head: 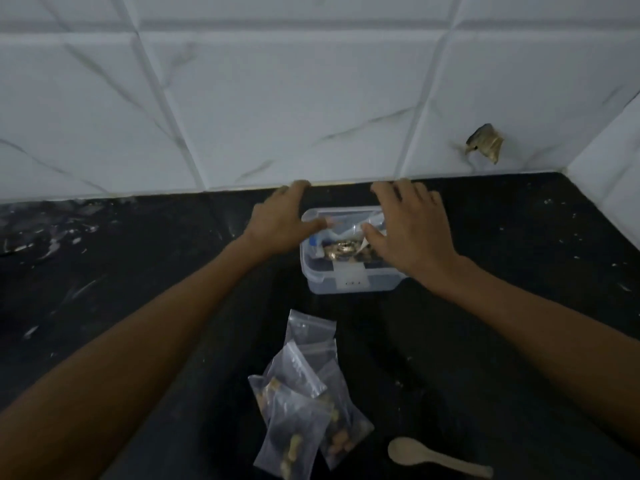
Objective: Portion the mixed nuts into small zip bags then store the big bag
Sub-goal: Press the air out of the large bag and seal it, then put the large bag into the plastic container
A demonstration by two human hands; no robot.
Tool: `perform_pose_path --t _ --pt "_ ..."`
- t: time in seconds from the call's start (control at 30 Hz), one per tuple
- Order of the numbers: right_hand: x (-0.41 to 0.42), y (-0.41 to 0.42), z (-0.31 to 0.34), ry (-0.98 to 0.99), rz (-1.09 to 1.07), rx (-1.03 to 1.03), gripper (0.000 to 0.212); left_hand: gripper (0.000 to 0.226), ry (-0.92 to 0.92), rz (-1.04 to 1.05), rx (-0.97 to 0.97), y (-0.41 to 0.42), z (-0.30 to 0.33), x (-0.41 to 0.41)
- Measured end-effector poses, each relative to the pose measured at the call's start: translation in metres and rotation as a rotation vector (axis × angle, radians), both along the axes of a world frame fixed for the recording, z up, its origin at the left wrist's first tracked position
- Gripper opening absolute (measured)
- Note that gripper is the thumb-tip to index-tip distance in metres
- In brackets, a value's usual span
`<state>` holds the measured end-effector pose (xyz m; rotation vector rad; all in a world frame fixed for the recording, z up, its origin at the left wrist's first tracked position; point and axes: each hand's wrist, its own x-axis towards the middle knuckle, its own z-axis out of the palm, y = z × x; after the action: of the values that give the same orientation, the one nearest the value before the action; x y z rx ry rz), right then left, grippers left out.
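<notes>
Clear box [346,282] holding the crumpled big bag [349,233] of nuts; left hand [280,220] and right hand [412,230] rest open-fingered over it. Small filled bags [304,403] lie nearer on the dark surface [485,341].

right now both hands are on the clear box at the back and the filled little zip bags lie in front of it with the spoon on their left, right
Not quite. The head view shows the spoon right of the small zip bags, not left. Both the left hand and right hand are on the clear box.
</notes>
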<state>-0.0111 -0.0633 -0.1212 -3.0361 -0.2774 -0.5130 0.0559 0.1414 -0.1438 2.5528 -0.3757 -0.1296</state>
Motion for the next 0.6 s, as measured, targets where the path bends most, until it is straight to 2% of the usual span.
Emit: perform_pose_path --t 0.03,0.1,0.17,0.23,0.3,0.4,0.47,0.53,0.6 --pt "-0.019 0.007 0.004 -0.009 0.043 0.122 0.036 0.070 -0.036 0.056 -0.079 0.011 0.000 -0.011" --pt "-0.053 0.025 0.005 0.175 0.077 0.328 0.015 0.047 -0.062 0.152 -0.216 0.031 -0.001 -0.036" --pt "-0.075 0.043 -0.006 0.520 0.055 0.477 0.014 0.024 -0.009 0.181 -0.286 0.048 -0.004 -0.066" --pt "-0.090 0.056 -0.023 0.812 0.035 0.559 0.015 0.007 0.122 0.109 -0.245 0.064 -0.014 -0.095" --pt "-0.102 0.066 -0.037 0.969 0.038 0.541 0.019 0.014 0.310 -0.015 -0.172 0.073 -0.027 -0.123" --pt "-0.121 0.075 -0.052 1.054 0.000 0.480 0.028 0.023 0.485 -0.070 -0.116 0.079 -0.046 -0.157" --pt "-0.128 0.081 -0.059 1.032 -0.026 0.426 0.025 0.028 0.494 -0.041 -0.094 0.080 -0.054 -0.169" --pt "-0.129 0.085 -0.063 0.995 -0.018 0.403 0.018 0.023 0.475 -0.024 -0.085 0.079 -0.058 -0.177" --pt "-0.128 0.088 -0.065 0.970 -0.008 0.432 0.022 0.014 0.476 0.024 -0.117 0.077 -0.057 -0.178"
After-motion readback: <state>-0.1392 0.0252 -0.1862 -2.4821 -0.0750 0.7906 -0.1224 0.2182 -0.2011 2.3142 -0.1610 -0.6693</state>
